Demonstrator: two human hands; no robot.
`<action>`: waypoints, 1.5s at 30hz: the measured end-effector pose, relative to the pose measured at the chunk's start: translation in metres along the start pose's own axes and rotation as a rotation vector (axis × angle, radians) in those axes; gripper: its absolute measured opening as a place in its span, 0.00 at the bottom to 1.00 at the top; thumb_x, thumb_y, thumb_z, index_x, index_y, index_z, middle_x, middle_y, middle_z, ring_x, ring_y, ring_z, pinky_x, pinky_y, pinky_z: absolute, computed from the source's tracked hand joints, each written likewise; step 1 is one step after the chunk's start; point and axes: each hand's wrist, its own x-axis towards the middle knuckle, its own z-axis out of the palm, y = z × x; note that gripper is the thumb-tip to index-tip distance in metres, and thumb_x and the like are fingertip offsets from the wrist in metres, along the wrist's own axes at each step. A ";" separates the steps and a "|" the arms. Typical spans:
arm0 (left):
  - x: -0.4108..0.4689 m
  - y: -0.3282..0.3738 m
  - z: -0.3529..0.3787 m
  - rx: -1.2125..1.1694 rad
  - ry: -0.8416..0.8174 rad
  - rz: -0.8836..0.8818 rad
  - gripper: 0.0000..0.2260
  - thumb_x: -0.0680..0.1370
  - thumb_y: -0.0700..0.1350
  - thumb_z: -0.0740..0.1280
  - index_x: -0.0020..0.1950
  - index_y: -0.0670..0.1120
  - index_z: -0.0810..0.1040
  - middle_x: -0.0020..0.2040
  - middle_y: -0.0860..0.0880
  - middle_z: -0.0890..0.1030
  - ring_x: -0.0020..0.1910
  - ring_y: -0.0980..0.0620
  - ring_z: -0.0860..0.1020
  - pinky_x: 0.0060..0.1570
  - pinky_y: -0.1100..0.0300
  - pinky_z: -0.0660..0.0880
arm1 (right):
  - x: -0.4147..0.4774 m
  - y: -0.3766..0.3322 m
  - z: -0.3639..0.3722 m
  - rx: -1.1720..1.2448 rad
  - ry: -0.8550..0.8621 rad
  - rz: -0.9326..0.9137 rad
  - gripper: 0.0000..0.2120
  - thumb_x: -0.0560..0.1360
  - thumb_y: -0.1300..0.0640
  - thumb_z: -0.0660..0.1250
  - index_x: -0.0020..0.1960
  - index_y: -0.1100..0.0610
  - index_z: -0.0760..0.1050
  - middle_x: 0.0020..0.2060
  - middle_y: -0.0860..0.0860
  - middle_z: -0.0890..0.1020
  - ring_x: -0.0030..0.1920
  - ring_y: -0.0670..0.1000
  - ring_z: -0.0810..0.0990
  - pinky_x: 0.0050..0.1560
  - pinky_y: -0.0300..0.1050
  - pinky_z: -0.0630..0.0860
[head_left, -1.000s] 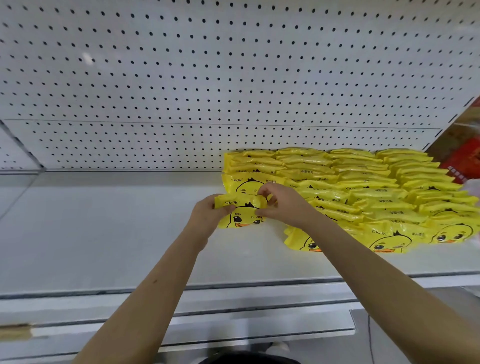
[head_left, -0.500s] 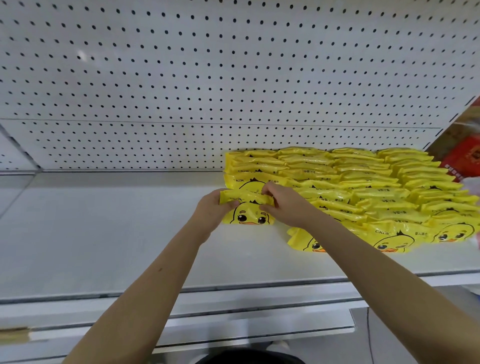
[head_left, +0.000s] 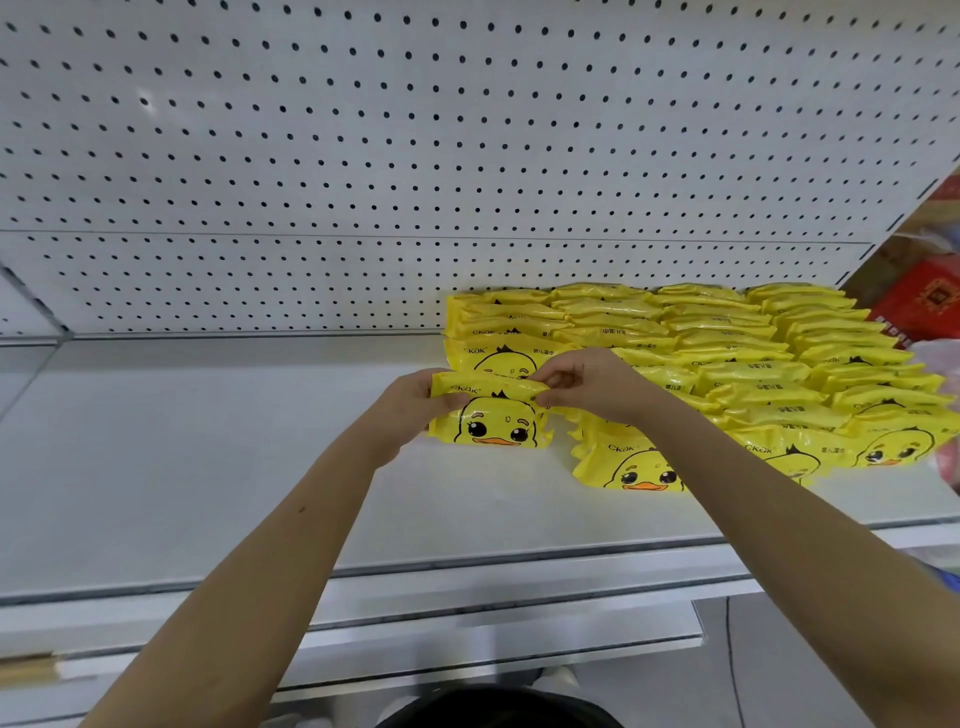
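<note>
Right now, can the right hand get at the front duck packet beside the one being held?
Probably yes: the front packet lies exposed just below the right hand, which must first release the held packet.

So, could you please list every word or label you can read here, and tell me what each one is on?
"Ckak": top fold of the yellow duck-face plastic packet held by the left hand and right hand.
"Ckak": the stacked yellow duck packets beside it.
Chinese print on those packets: too small to read.
Print on the red cardboard box: blurred.
</note>
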 end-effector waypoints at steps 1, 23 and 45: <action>0.000 0.001 0.000 0.015 -0.011 -0.002 0.10 0.76 0.42 0.69 0.56 0.51 0.79 0.51 0.50 0.84 0.50 0.50 0.82 0.52 0.53 0.78 | 0.000 0.000 -0.001 -0.049 -0.006 -0.005 0.12 0.71 0.60 0.74 0.54 0.56 0.82 0.40 0.48 0.82 0.39 0.44 0.78 0.44 0.34 0.73; 0.028 0.008 0.026 0.014 0.160 0.061 0.13 0.74 0.38 0.71 0.57 0.47 0.79 0.55 0.44 0.82 0.54 0.47 0.80 0.57 0.54 0.75 | 0.019 0.011 -0.026 -0.394 -0.054 -0.017 0.26 0.70 0.53 0.75 0.66 0.50 0.73 0.55 0.48 0.78 0.54 0.47 0.74 0.50 0.39 0.67; 0.054 -0.002 0.043 0.674 0.556 0.246 0.12 0.72 0.44 0.72 0.54 0.47 0.76 0.56 0.50 0.71 0.48 0.51 0.74 0.44 0.61 0.69 | 0.038 0.013 -0.011 -0.840 0.085 -0.051 0.27 0.67 0.44 0.73 0.62 0.51 0.70 0.56 0.50 0.74 0.60 0.55 0.70 0.57 0.49 0.67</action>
